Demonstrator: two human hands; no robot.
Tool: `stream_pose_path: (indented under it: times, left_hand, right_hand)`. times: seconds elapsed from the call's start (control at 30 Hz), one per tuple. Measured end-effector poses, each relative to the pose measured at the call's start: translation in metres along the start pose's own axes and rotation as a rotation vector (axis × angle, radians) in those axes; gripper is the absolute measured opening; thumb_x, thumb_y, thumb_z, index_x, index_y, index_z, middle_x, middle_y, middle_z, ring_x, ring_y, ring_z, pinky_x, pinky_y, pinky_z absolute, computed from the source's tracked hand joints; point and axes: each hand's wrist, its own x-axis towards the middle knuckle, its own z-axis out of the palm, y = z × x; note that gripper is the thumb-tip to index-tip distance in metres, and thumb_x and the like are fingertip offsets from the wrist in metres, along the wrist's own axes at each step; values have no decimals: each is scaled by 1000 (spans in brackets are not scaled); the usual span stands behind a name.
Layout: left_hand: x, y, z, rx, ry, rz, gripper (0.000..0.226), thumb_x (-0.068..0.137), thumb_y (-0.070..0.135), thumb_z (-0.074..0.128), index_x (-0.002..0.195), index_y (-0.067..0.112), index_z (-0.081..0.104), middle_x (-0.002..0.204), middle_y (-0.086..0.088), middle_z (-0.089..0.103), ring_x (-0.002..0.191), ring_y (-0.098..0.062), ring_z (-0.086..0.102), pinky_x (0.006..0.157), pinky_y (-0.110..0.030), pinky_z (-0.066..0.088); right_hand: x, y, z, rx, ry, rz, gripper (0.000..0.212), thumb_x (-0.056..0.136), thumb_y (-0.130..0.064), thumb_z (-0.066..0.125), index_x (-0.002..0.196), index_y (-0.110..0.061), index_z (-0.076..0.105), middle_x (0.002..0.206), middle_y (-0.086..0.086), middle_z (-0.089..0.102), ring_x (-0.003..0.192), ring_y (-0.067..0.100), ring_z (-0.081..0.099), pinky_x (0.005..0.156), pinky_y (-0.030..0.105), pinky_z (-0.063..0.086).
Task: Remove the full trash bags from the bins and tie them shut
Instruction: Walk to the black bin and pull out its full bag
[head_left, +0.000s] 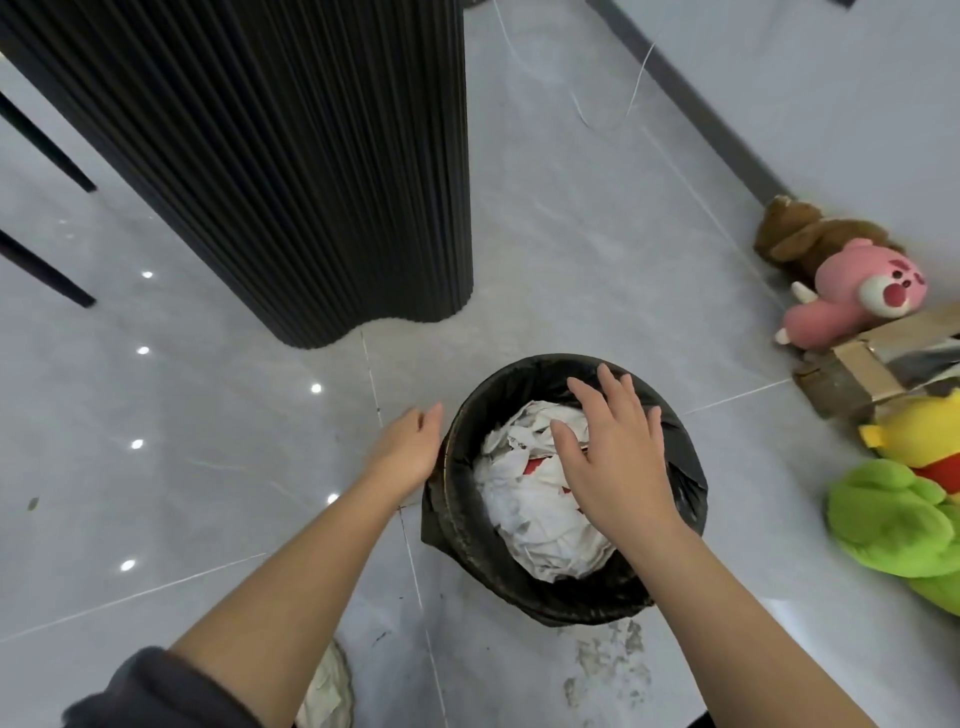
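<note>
black bag (691, 467), white paper (535, 514), pink plush (852, 296)

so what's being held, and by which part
Nothing is held: the left hand is open beside the black plastic trash bag, the right hand open over its crumpled white paper.

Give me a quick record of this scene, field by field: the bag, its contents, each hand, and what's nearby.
trash bag: black, lining the bin, untied, edge folded over the rim
contents: crumpled white paper, piled near the top
left hand: open, at the bin's outer left rim
right hand: open, fingers spread above the paper
nearby: plush toys and cardboard box, floor to the right
</note>
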Motion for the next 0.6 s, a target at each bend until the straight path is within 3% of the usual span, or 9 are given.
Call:
stream_pose_path:
  times: [0.07, 0.13, 0.23, 0.3, 0.4, 0.5, 0.6]
  left_hand:
    - [-2, -10, 7, -219, -179, -248, 51, 95, 50, 29, 113, 11, 58, 109, -13, 63, 100, -31, 59, 91, -44, 50]
    - [-6, -16, 11, -420, -374, -407, 50, 91, 51, 39, 105, 11, 65, 100, -12, 70, 94, -30, 65, 87, -43, 53]
    - [-8, -15, 12, -636, -451, -419, 38, 91, 41, 50, 91, 8, 70, 89, -11, 74, 84, -26, 69, 76, -37, 57]
    - [-9, -10, 9, -703, -389, -384, 27, 92, 30, 55, 80, 9, 68, 74, -9, 72, 70, -24, 67, 63, -31, 57]
    - [-6, -4, 3, -755, -134, -221, 18, 93, 24, 56, 79, 15, 62, 74, -8, 67, 65, -23, 62, 64, -31, 53]
    - [-12, 3, -5, -683, 147, 110, 19, 96, 20, 51, 81, 23, 62, 77, -1, 65, 69, -14, 59, 65, -26, 49]
    - [-30, 15, -16, -474, 220, 457, 22, 97, 14, 48, 84, 23, 63, 78, 8, 65, 71, 0, 57, 65, -11, 45]
  right_hand:
    - [-1, 0, 0, 10, 0, -13, 49, 97, -41, 38, 143, -27, 33, 159, 1, 14, 147, 19, 1, 118, 48, 0]
    - [-1, 1, 1, 14, 0, -25, 48, 97, -40, 39, 143, -27, 33, 159, 1, 15, 147, 19, 1, 118, 47, 0]
    - [-3, 5, 4, 21, -13, -37, 48, 97, -39, 39, 143, -26, 34, 159, 1, 16, 147, 19, 2, 117, 46, 0]
    - [-4, 7, 5, 35, -24, -41, 48, 97, -39, 40, 144, -26, 34, 159, 0, 16, 147, 18, 2, 117, 45, 1]
    - [-5, 7, 8, 51, -39, -60, 48, 97, -39, 41, 143, -27, 34, 159, -1, 16, 147, 18, 2, 117, 45, 1]
    - [-3, 3, 11, 84, -42, -115, 48, 97, -36, 43, 143, -26, 34, 158, -4, 18, 147, 15, 4, 117, 44, -1]
    - [1, -4, 15, 118, -40, -180, 49, 97, -28, 44, 144, -26, 32, 156, -8, 23, 147, 13, 8, 119, 46, 2]
